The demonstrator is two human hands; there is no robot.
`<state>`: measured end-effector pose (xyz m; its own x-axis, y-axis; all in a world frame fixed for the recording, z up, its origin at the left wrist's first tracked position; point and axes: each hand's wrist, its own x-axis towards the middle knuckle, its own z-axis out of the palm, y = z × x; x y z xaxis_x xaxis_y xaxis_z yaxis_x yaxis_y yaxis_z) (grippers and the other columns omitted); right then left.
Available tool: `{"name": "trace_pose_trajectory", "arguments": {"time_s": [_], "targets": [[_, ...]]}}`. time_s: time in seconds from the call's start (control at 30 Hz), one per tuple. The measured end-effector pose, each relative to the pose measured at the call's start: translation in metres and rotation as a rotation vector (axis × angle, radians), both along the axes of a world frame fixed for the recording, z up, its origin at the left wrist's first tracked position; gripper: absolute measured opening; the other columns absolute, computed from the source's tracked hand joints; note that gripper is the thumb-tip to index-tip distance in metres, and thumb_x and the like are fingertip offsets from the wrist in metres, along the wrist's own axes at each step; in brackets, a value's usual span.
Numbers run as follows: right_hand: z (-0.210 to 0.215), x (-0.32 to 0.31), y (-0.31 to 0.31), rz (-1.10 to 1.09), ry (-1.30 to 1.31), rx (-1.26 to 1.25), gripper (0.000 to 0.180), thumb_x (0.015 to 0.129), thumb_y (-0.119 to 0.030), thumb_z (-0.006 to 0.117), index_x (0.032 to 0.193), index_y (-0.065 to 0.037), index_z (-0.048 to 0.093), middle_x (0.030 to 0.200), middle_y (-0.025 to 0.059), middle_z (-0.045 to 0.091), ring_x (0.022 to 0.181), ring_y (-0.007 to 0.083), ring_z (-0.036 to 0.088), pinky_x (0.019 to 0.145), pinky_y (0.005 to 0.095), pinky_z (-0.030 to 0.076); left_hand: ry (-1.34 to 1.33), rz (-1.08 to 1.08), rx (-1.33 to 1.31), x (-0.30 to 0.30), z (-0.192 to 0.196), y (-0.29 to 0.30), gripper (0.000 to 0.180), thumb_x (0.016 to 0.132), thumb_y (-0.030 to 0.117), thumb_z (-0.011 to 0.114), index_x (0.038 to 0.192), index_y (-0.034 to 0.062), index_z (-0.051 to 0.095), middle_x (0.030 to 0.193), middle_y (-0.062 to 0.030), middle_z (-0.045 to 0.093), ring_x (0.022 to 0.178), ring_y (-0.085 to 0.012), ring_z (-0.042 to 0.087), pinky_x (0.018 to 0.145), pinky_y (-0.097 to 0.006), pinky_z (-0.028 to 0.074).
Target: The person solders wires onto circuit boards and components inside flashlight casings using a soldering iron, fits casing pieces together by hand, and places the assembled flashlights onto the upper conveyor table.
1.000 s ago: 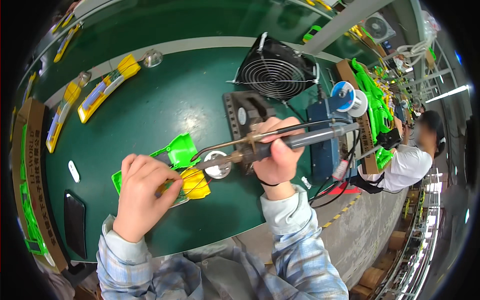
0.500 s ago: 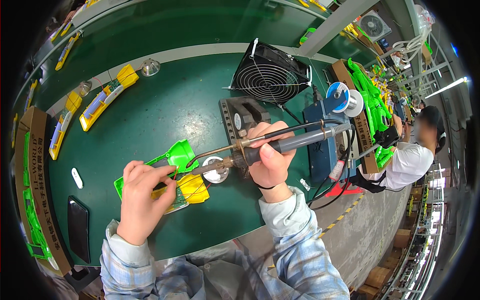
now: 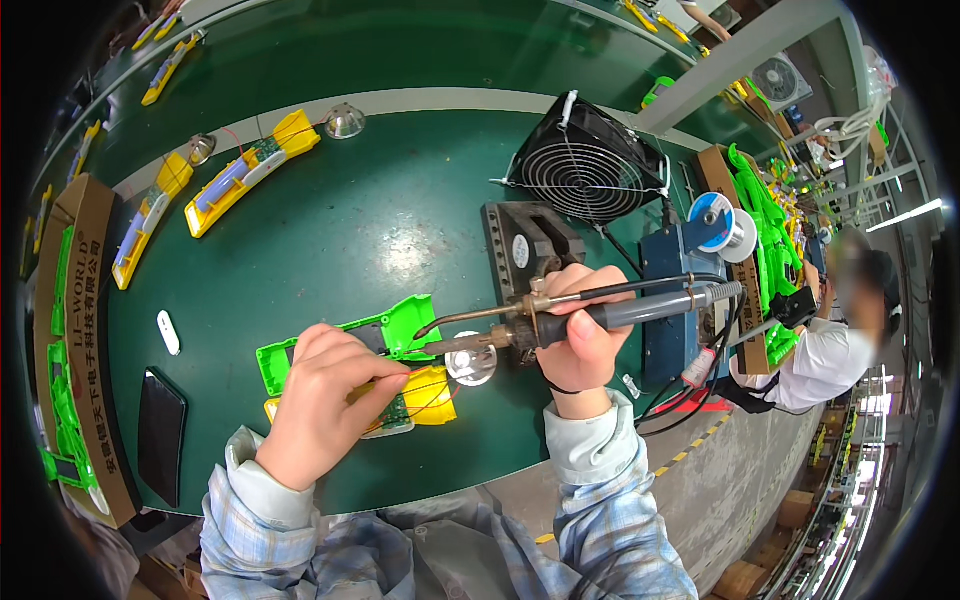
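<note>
My right hand (image 3: 583,348) is wrapped round a soldering iron (image 3: 655,305) with a bent metal solder-feed tube along it; the tip points left. My left hand (image 3: 325,400) is pinched just left of the tip, at what look like thin wires; its fingertips hide most of them. Under and beyond my left hand lies an open green plastic housing (image 3: 408,322). A yellow housing (image 3: 435,392) with a green circuit board (image 3: 397,412) and thin wires lies nearer me. Beside it, below the iron, is a round reflector lamp cup (image 3: 470,362).
A black fan (image 3: 585,170) and dark metal stand (image 3: 515,250) are beyond my right hand. Right of them are a blue soldering station (image 3: 670,270) and solder spools (image 3: 712,222). Yellow assemblies (image 3: 240,185), a phone (image 3: 162,435) and a carton (image 3: 85,350) lie left. A co-worker (image 3: 840,350) is at right.
The view has shifted, so the bench things appear further right. My left hand has closed in nearer the housings' middle, covering the red and green wires seen before. The iron stays beside its fingertips.
</note>
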<state>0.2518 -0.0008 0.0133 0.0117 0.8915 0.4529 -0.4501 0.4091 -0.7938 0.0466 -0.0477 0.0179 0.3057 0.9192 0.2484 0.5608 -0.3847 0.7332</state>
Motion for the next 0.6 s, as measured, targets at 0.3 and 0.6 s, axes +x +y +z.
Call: {"name": "trace_pose_trajectory", "arguments": {"time_s": [0.3, 0.6], "targets": [[0.004, -0.005, -0.001, -0.087, -0.109, -0.019, 0.024, 0.064, -0.019, 0.058, 0.067, -0.002, 0.041, 0.058, 0.0075, 0.043, 0.052, 0.0140, 0.036, 0.050, 0.0253, 0.033, 0.075, 0.201, -0.025, 0.001, 0.006, -0.009, 0.006, 0.064, 0.010, 0.062, 0.069, 0.0072, 0.059, 0.062, -0.0024, 0.055, 0.063, -0.0163, 0.049, 0.080, -0.034, 0.031], [-0.005, -0.005, -0.006, -0.054, -0.233, 0.093, 0.015, 0.065, -0.008, 0.058, 0.072, 0.001, 0.049, 0.063, 0.0085, 0.050, 0.055, 0.0126, 0.044, 0.049, 0.0231, 0.034, 0.121, 0.259, -0.132, -0.013, 0.010, -0.014, 0.003, 0.065, 0.007, 0.060, 0.068, 0.0054, 0.059, 0.062, -0.0047, 0.055, 0.061, -0.0188, 0.051, 0.083, -0.037, 0.030]]}}
